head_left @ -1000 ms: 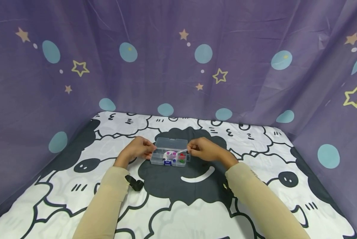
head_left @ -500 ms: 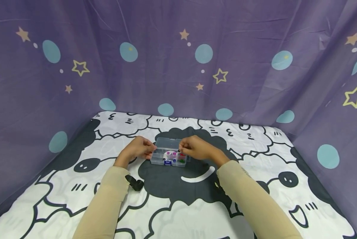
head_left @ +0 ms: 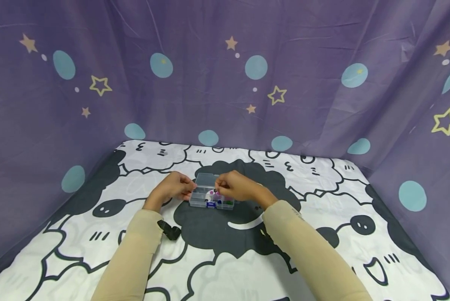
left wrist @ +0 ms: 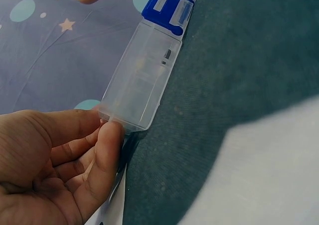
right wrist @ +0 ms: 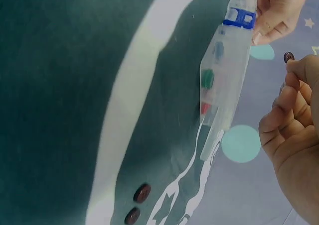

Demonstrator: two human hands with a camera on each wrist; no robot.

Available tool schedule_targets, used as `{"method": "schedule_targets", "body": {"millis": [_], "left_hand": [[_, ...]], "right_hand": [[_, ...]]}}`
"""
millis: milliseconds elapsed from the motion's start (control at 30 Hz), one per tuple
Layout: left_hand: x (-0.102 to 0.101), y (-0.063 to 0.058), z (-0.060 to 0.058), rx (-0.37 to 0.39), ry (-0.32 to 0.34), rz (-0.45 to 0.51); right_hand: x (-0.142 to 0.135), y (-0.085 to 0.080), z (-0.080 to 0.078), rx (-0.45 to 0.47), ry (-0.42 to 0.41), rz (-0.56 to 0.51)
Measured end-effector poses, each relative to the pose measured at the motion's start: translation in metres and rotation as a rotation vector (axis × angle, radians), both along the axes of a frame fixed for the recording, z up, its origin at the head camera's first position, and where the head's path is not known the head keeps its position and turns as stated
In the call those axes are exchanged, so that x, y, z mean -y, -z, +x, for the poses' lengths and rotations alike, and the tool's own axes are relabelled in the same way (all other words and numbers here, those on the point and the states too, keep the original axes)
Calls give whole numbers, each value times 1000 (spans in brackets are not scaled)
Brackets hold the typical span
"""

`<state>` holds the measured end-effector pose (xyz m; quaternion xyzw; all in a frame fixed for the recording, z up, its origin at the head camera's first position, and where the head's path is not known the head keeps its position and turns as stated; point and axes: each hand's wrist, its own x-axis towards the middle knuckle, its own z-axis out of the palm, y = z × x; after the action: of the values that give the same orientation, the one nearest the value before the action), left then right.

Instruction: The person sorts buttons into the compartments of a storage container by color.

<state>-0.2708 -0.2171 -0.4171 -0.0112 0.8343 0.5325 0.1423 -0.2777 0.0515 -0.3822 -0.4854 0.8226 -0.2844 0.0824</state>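
A clear plastic compartment box [head_left: 198,204] with a blue latch [left wrist: 168,8] lies on the sheet, its lid [head_left: 207,179] raised at the back. Small coloured pieces sit in its compartments; a green piece [right wrist: 207,78] and a red piece [right wrist: 205,107] show through the wall in the right wrist view. My left hand [head_left: 174,186] pinches the box's left end between thumb and fingers. Over the box's right half is my right hand [head_left: 237,186], pinching a dark brown button [right wrist: 289,57] at its fingertips and hiding some compartments.
Two dark brown buttons [right wrist: 142,192] lie on the patterned sheet [head_left: 244,276] to the right of the box. A small black object [head_left: 169,230] is beside the left sleeve. Purple curtain [head_left: 210,96] hangs behind and at both sides.
My right hand has moved left from the box's right edge to above its compartments, carrying the button. The left hand keeps its place at the left end.
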Motion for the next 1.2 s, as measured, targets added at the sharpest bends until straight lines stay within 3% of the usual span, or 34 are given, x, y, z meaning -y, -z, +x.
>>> {"method": "schedule_targets", "body": {"millis": [500,667,1200], "left_hand": [[-1,-1,1,-1,-3,1],[0,0,1,0,0,1],[0,-2,1,3,6,-7]], "right_hand": [[23,9,3,-90,11,60],[31,13,3,-138,-22,65],[41,21,2,-124,18,77]]}}
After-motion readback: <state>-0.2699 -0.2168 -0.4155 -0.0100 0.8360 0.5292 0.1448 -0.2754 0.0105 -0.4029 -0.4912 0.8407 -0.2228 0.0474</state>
